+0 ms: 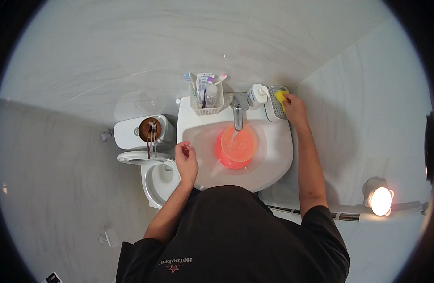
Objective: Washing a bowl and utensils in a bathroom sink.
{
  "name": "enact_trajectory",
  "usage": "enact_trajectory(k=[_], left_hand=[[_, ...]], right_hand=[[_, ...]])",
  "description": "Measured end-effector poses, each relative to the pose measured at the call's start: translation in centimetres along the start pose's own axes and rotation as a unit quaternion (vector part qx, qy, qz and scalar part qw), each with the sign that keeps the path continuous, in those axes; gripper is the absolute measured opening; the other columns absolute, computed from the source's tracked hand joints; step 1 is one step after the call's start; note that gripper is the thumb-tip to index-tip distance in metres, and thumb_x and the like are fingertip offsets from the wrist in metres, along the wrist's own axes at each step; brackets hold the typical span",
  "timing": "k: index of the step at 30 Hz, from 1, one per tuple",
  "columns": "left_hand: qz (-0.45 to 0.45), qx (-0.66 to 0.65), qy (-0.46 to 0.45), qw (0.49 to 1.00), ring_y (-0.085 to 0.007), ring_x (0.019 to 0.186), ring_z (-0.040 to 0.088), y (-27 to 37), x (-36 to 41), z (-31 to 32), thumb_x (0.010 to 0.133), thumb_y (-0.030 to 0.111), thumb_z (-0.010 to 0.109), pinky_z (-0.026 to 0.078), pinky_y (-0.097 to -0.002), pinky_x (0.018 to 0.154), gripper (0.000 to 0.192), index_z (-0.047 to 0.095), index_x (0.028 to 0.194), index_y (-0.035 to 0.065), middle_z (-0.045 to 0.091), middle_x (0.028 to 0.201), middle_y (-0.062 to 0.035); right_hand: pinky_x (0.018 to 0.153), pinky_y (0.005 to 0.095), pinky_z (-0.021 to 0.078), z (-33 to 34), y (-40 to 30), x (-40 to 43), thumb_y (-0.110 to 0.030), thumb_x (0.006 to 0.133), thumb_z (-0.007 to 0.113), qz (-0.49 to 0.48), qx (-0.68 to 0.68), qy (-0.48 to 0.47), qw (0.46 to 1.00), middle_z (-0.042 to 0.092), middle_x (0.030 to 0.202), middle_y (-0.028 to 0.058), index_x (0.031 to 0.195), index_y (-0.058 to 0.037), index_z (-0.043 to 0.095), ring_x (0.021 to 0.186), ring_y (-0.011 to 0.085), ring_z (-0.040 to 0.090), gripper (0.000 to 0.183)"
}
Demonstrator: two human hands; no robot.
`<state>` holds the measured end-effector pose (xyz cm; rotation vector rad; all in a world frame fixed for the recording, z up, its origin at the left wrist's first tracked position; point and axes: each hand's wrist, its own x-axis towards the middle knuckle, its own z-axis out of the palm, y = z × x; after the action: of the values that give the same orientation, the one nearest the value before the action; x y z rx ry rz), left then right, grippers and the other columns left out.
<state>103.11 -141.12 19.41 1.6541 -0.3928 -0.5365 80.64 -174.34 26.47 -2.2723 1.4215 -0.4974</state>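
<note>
At the right rear corner of the white washbasin (279,155), my right hand (294,109) pinches a yellow sponge (281,96) over a grey perforated caddy tray (276,106). My left hand (186,161) hovers by the basin's left rim, loosely curled and with nothing in it. A pink bowl (224,161) sits in the basin, with a round orange-pink surface (240,143) over it; whether that is a second vessel is hard to tell. Water runs onto it from the chrome faucet (239,113).
A white pump bottle (256,96) stands between faucet and caddy. Left of the faucet, a white basket (207,111) holds toothbrushes and tubes. A brown bowl (144,131) with several forks (153,138) across it rests on the toilet tank (124,137). A lit lamp (381,201) is at right.
</note>
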Motion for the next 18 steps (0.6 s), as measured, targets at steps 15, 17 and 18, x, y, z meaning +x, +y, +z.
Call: enact_trajectory(k=[15,17,18], left_hand=[[-0.135,0.235,-0.34,0.9,-0.0367,0.099,0.066,-6.1,0.7,7.8,0.086,0.032,0.064,0.051,-0.0402,0.086,0.045,0.059,0.111,-0.0047,0.068,0.104,-0.0246],[-0.158,0.28,-0.294,0.9,-0.0393,0.099,0.066,-5.5,0.7,8.8,0.086,0.029,0.063,0.051,-0.043,0.086,0.048,0.054,0.114,-0.0079,0.066,0.101,-0.029],[-0.151,0.282,-0.298,0.9,-0.0393,0.099,0.066,-5.0,0.6,9.5,0.086,0.029,0.063,0.051,-0.043,0.086,0.048,0.054,0.114,-0.0079,0.066,0.101,-0.029]], right_hand=[[0.087,0.0416,0.0494,2.7,-0.4,-1.0,-0.001,0.081,0.062,-0.06,-0.053,0.109,0.991,0.065,0.103,0.0191,0.101,0.0001,0.068,0.098,0.0356,0.063,0.021],[0.086,0.041,0.0499,2.0,-0.9,-0.3,-0.001,0.08,0.061,-0.021,-0.046,0.061,0.997,0.066,0.103,0.0193,0.101,-0.0002,0.068,0.096,0.0362,0.063,0.022],[0.086,0.041,0.0499,1.8,-0.4,-0.1,-0.001,0.08,0.061,-0.018,-0.046,0.069,0.996,0.066,0.103,0.0193,0.101,-0.0002,0.068,0.096,0.0362,0.063,0.022]])
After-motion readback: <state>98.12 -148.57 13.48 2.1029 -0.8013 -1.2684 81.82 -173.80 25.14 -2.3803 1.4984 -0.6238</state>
